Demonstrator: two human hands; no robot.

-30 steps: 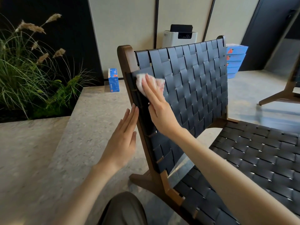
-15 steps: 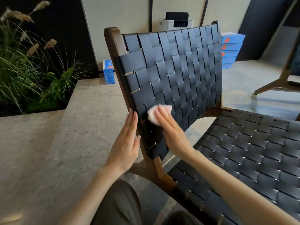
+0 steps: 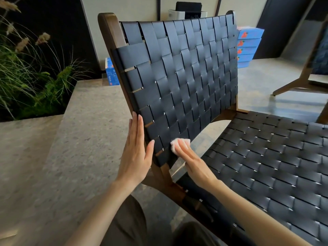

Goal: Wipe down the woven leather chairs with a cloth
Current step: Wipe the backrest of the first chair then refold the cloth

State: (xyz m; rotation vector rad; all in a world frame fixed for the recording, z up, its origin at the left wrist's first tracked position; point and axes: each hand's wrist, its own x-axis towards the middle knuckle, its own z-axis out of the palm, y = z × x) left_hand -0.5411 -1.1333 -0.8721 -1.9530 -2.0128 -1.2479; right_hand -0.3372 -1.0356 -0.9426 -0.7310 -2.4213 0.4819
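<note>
Observed: grasses and ferns (image 3: 35, 82) stand well left of the left hand (image 3: 134, 153), past a stone ledge (image 3: 62, 157). A blue box (image 3: 110, 75) sits beyond that hand at the wall (image 3: 133, 8); stacked blue boxes (image 3: 248, 48) and a white appliance (image 3: 172, 15) lie far beyond the right hand (image 3: 197, 164).

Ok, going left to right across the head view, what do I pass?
Grassy plants, left hand, cloth, woven seat, second chair's wooden leg.
</note>
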